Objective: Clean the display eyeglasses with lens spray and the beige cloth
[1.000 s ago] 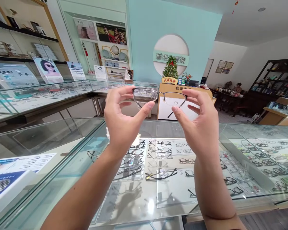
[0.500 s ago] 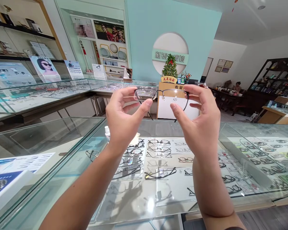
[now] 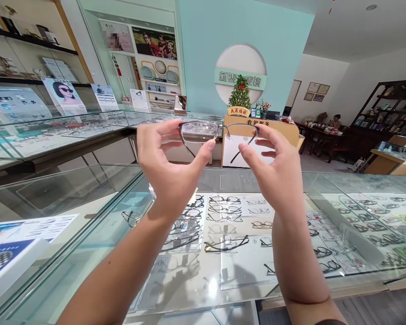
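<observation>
A pair of eyeglasses (image 3: 203, 123) with a thin dark upper rim and clear lenses is held up in front of me, above the glass counter. My left hand (image 3: 171, 160) grips its left end, thumb below the lens and fingers behind the frame corner. My right hand (image 3: 274, 167) pinches the right end in the same way. The temples hang down and away behind the lenses. Below my hands, several rows of spectacle frames (image 3: 225, 210) lie in the display case, and one dark frame (image 3: 226, 244) sits nearer me. My forearms cover part of the case.
The glass display counter (image 3: 237, 307) runs across in front of me. A white-and-blue box (image 3: 16, 266) stands at the left. More frames (image 3: 375, 216) lie in the right-hand case. Behind are a cash desk (image 3: 277, 131) with a plant (image 3: 240, 95), and a seated person (image 3: 334, 123).
Both hands have shifted slightly left with the eyeglasses. The eyeglasses have turned a little, so the left temple now shows more at the left and the right one points inward.
</observation>
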The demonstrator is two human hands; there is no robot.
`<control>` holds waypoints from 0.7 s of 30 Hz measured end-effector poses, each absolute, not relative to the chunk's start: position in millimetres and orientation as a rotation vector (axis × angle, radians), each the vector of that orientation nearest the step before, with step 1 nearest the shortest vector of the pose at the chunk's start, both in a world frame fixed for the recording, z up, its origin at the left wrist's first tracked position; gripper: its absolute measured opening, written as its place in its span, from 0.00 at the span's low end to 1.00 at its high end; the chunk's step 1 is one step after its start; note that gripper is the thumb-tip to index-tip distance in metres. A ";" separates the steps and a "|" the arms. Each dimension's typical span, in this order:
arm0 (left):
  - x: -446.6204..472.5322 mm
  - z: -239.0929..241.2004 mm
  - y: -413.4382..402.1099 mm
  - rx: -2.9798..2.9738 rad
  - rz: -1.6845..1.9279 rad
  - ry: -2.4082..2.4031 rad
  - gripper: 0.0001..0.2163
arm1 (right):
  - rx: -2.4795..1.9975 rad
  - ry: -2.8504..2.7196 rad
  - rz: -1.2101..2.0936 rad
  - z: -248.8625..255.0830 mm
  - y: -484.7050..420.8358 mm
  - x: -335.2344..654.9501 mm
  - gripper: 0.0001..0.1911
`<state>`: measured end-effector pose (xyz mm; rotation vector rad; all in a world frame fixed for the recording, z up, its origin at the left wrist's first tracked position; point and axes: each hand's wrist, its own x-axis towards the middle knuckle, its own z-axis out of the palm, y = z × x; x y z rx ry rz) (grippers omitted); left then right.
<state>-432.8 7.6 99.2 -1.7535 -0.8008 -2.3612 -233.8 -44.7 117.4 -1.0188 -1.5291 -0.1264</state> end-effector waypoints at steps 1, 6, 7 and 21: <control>-433.8 98.9 7.7 -1.745 -2.342 -0.809 0.24 | -1.026 -1.524 -0.111 117.3 -44.0 -233.9 0.28; -435.4 98.8 7.9 -1.734 -2.295 -0.861 0.25 | -1.049 -1.532 -0.091 116.6 -41.3 -233.7 0.29; -435.0 98.9 8.1 -1.730 -2.292 -0.848 0.24 | -1.055 -1.535 -0.086 116.6 -41.1 -233.6 0.29; -439.5 93.4 17.3 -1.700 -2.105 -0.701 0.24 | -1.140 -1.556 0.015 119.0 -37.6 -234.0 0.31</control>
